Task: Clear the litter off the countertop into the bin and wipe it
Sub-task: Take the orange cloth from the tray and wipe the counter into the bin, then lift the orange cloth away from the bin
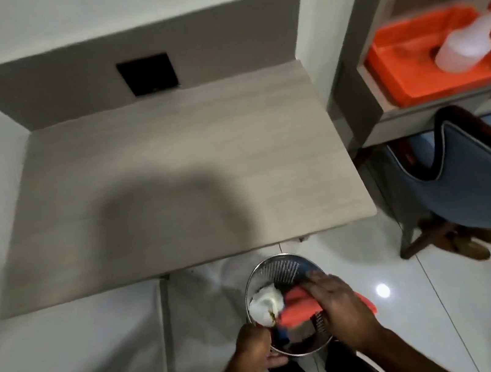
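A round perforated metal bin (278, 269) is held below the front edge of the pale wood countertop (171, 172). My left hand (259, 349) grips the bin's near rim. My right hand (337, 306) rests over the bin's right side, shut on an orange cloth (295, 308) that hangs across the opening. Crumpled white paper litter (266, 303) lies inside the bin at its left, with darker scraps under the cloth. No litter shows on the countertop, only my shadow.
A shelf at the right holds an orange tray (411, 63) with a white spray bottle (466, 48) in it. A blue chair (478, 181) stands below the shelf. The floor (451, 314) is glossy white tile. A dark socket panel (147, 74) sits in the backsplash.
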Available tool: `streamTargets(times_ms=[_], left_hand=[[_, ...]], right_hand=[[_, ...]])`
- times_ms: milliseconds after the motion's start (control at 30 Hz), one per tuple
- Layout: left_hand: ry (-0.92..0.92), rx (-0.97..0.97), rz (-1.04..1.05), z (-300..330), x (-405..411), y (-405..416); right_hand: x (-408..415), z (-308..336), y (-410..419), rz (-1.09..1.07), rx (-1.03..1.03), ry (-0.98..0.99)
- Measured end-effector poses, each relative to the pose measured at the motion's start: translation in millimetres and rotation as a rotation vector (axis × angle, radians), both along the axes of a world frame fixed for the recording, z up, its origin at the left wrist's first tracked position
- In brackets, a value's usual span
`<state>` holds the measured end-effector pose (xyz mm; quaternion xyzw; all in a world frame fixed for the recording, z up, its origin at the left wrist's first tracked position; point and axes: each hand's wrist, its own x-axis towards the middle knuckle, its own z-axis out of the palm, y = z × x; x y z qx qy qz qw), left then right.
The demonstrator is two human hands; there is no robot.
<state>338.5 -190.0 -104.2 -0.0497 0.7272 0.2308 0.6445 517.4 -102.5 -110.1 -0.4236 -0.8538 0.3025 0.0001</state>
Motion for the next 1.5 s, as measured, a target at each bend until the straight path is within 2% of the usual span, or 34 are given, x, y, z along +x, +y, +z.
streamTargets(times_ms=[167, 333, 433, 600, 733, 900, 967, 1033, 1067, 1133, 1200, 1333, 1400, 1500], left_hand=[[-0.015, -0.086, -0.007, -115, 25, 4], [-0.047, -0.153, -0.031, -228, 47, 20], [-0.039, -0.147, -0.076, -279, 57, 34], [-0.023, -0.136, -0.159, -347, 65, 58], [-0.022, -0.144, -0.218, -360, 67, 65], [-0.034, -0.171, -0.414, -292, 61, 93], [-0.17, -0.184, -0.282, -238, 55, 112], [-0.274, -0.116, -0.145, -176, 52, 129], [-0.302, -0.055, -0.148, -138, 51, 137], [-0.29, 0.096, -0.27, -69, 57, 141], [-0.094, 0.302, -0.501, -18, 65, 138], [0.141, 0.722, -0.828, 100, 70, 146], [0.219, 0.869, -1.01, 153, 70, 160], [0.084, 1.044, -1.151, 231, 68, 189]], right_hand=[[27, -93, -5, -0.236, -0.074, -0.088], [53, -210, -12, -0.327, -0.134, -0.055], [61, -257, -13, -0.321, -0.172, -0.073], [68, -292, -5, -0.309, -0.167, -0.076], [68, -302, -6, -0.339, -0.16, -0.078], [48, -261, -6, -0.471, -0.158, 0.016], [39, -220, -10, -0.508, -0.098, 0.052], [33, -173, -20, -0.521, -0.034, 0.07], [32, -146, -26, -0.525, -0.001, 0.071], [32, -95, -37, -0.529, 0.065, 0.066], [31, -55, -47, -0.53, 0.1, 0.078], [33, 33, -53, -0.657, 0.11, 0.305], [36, 73, -44, -0.774, -0.027, 0.437], [50, 120, -10, -0.831, -0.29, 0.686]])
